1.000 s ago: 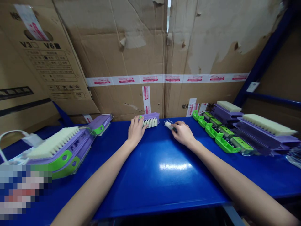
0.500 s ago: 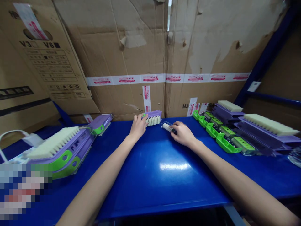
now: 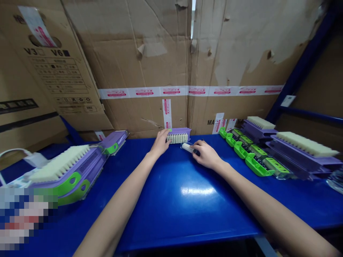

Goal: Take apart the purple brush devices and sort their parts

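Note:
At the back of the blue table, my left hand [image 3: 160, 142] is closed on the left end of a purple plastic casing [image 3: 180, 130]. A cream ridged sponge [image 3: 178, 138] covers the casing's near face, and a bit of green shows beside my fingers. Just to the right, my right hand [image 3: 205, 152] grips a small clear plastic piece with a white cylinder-like part [image 3: 187, 147]. A dark part of it shows under my fingertips. The clear piece's far end lies close below the casing's right end; I cannot tell if they touch.
Purple-and-green casings with cream sponges [image 3: 60, 164] lie at the left, near a white plug with a cable [image 3: 34, 157]. On the right are a row of green clips [image 3: 257, 165] and more sponge-topped purple casings [image 3: 308, 144]. Cardboard [image 3: 134, 71] walls the back.
My left hand has shifted slightly right with the purple casing. My right hand has turned a little, bringing the clear piece's tip left and down, closer under the casing.

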Demonstrator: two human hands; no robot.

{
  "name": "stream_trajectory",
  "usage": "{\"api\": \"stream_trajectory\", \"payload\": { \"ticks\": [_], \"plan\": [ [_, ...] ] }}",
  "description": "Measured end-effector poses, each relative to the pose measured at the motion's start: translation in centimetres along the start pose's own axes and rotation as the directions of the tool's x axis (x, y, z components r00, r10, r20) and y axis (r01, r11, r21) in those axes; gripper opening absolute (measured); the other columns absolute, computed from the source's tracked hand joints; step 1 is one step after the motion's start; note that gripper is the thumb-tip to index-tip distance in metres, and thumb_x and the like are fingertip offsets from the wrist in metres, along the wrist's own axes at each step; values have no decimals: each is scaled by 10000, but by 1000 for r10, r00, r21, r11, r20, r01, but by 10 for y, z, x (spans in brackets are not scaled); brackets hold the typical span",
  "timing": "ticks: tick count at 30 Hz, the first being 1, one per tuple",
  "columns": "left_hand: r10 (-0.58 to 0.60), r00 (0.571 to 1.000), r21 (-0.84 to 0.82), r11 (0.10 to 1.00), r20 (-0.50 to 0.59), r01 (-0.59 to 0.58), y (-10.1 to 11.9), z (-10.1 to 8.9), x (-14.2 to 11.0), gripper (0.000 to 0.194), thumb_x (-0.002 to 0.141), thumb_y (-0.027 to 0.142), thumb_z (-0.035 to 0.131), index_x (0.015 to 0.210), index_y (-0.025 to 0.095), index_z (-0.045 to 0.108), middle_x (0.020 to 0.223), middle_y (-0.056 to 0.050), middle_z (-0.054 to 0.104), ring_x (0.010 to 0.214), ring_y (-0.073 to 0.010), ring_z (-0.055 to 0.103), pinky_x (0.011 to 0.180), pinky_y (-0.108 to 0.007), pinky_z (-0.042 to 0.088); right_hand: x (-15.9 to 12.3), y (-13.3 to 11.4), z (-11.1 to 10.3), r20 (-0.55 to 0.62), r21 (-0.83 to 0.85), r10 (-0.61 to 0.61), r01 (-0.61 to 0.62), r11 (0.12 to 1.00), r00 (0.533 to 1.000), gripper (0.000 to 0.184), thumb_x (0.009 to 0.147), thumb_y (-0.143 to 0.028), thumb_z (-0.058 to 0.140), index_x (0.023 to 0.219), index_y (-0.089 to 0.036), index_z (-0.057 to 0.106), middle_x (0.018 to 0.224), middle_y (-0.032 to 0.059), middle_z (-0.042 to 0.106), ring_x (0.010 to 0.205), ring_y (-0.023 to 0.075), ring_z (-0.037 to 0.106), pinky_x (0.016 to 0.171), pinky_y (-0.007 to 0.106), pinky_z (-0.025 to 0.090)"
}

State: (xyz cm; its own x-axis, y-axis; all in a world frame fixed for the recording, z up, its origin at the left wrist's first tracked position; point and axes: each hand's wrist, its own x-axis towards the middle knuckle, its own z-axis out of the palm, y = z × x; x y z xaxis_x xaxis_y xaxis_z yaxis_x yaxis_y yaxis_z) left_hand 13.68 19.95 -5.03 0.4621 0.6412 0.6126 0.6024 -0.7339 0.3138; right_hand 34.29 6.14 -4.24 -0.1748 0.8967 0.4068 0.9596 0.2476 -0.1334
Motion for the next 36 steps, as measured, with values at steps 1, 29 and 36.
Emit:
{"api": "stream_trajectory", "payload": {
  "ticks": [1,29,36],
  "plan": [
    [-26,999,-13,1000,-35,26,1,2,-2,500,801,186,618,1290,171,518,1326,-127,485,1254,-274,430,1084,-454,345,0,0,0,3,0,2,-2,1000,1000,324,831,-208,528,1114,-133,666,1091,113,610,997,220,552,914,331,431],
    [-88,991,-80,994,-101,80,10,4,-17,461,815,174,589,1273,206,539,1157,-97,542,1138,-246,553,976,-388,456,-1,-5,-2,13,11,-3,3,1000,1000,320,839,-206,517,1119,-149,660,1095,107,604,1000,210,540,893,316,432],
    [-67,994,-87,994,-81,60,3,5,-16,466,835,170,578,1296,216,527,1156,-95,537,1134,-235,551,975,-372,451,-2,-5,-3,19,10,-5,5,1000,1000,326,836,-202,515,1122,-147,660,1100,103,606,999,211,543,893,316,436]
  ]
}}
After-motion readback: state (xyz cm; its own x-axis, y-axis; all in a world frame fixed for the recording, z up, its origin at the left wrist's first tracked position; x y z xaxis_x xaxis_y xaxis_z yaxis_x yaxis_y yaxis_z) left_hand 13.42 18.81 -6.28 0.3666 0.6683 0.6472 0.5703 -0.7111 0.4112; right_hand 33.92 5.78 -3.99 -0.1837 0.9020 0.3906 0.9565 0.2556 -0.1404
